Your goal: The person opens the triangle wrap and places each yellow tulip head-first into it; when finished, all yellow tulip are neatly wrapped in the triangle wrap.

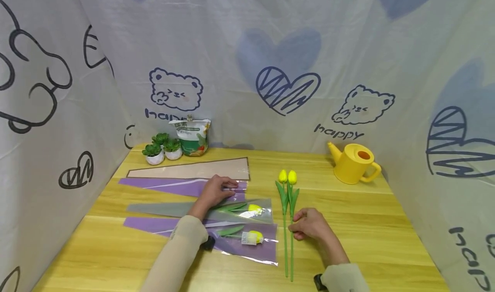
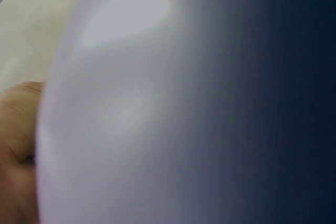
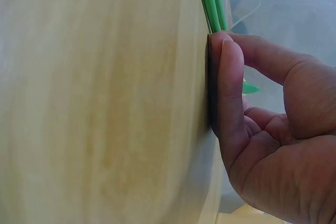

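The right-side yellow tulip [image 1: 292,177] is pinched at its stem by the right hand's [image 1: 310,224] fingertips, seemingly for control, on the table [image 1: 371,240]; the upper purple sleeve [image 1: 170,186] is overlaid, perhaps for steadying, by the left hand [image 1: 215,192], whose grip cannot be told.

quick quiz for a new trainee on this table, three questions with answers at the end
1. How many yellow tulips lie outside the see-through sleeves?

2. True or false: in the head view, the watering can stands to the right of those tulips.

3. Which hand is at their stems?
a) left
b) right
c) both

Key:
1. Two, lying side by side.
2. True.
3. b, the right hand.
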{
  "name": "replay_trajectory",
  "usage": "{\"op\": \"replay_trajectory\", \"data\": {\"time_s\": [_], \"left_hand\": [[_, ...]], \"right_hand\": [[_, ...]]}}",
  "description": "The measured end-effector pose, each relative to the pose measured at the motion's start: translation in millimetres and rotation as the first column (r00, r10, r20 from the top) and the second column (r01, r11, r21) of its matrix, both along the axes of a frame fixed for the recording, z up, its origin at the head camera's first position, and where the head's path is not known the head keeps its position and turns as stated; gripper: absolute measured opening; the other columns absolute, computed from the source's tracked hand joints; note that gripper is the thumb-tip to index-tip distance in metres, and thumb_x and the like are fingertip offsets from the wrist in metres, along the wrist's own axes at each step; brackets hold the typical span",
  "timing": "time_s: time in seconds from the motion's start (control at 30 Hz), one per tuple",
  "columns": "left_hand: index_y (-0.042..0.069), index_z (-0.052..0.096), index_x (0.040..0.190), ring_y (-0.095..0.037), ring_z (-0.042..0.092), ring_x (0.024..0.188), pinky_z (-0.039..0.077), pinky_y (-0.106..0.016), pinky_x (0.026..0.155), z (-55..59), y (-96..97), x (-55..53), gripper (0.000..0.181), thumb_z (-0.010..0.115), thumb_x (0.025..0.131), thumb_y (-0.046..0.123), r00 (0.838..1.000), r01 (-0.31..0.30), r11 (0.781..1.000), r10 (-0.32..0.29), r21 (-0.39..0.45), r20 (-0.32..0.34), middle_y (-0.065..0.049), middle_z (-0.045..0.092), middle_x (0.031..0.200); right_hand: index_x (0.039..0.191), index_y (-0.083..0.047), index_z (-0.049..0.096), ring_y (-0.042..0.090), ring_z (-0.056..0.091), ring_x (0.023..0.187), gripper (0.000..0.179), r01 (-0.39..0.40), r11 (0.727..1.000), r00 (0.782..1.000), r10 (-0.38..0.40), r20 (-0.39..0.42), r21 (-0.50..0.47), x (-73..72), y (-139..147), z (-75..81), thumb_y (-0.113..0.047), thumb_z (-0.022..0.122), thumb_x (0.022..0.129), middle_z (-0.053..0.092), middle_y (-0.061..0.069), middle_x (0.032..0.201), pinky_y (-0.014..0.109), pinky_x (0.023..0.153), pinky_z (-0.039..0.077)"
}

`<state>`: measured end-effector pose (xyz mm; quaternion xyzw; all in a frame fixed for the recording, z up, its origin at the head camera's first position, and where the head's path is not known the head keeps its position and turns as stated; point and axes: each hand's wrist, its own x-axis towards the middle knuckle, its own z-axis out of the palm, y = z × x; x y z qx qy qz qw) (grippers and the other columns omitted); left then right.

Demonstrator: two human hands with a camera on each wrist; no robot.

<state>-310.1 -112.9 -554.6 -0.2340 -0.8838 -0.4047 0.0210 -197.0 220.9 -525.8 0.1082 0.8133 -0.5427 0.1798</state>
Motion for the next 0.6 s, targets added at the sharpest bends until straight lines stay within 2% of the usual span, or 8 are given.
{"op": "replay_trajectory", "data": {"time_s": [0.2, 0.37, 0.47, 0.6], "left_hand": [[0.013, 0.084, 0.101, -0.021, 0.076, 0.094, 0.058, -0.041, 0.091, 0.8, -2.3, 2.8, 0.014, 0.084, 0.087, 0.012, 0.991, -0.083, 0.995, 0.076, 0.058, 0.113, -0.003, 0.081, 0.095], [0.015, 0.085, 0.097, -0.020, 0.075, 0.096, 0.057, -0.039, 0.092, 1.0, -4.3, 3.7, 0.012, 0.086, 0.085, 0.018, 0.987, -0.130, 0.990, 0.125, 0.047, 0.098, -0.001, 0.081, 0.095], [0.016, 0.085, 0.095, -0.018, 0.074, 0.093, 0.058, -0.037, 0.088, 1.5, -5.0, 4.2, 0.011, 0.087, 0.085, 0.019, 0.985, -0.151, 0.987, 0.146, 0.053, 0.096, -0.001, 0.081, 0.095], [0.017, 0.085, 0.095, -0.011, 0.071, 0.085, 0.056, -0.029, 0.079, 2.3, -3.9, 3.4, 0.011, 0.087, 0.085, 0.020, 0.981, -0.154, 0.984, 0.142, 0.086, 0.129, 0.000, 0.081, 0.093]], "right_hand": [[0.100, 0.005, 0.061, 0.016, 0.063, 0.054, 0.025, 0.008, 1.000, 1.000, -0.008, 0.008, 0.009, 0.2, -2.3, -0.8, 0.010, 0.078, 0.082, 0.066, 0.015, 0.073, 0.029, 0.054, 0.057], [0.100, 0.005, 0.061, 0.016, 0.064, 0.054, 0.024, 0.011, 1.000, 1.000, -0.011, 0.008, 0.020, 0.4, -3.9, -0.1, 0.010, 0.077, 0.083, 0.067, 0.015, 0.073, 0.029, 0.054, 0.058], [0.101, 0.006, 0.061, 0.016, 0.065, 0.054, 0.025, 0.005, 1.000, 1.000, -0.005, 0.008, 0.017, 1.2, -4.1, 0.8, 0.009, 0.077, 0.083, 0.068, 0.015, 0.074, 0.029, 0.055, 0.058], [0.101, 0.007, 0.061, 0.016, 0.065, 0.055, 0.025, 0.008, 1.000, 1.000, -0.007, -0.007, 0.020, 2.8, -3.4, 3.2, 0.010, 0.077, 0.082, 0.068, 0.015, 0.074, 0.029, 0.055, 0.058]]}}
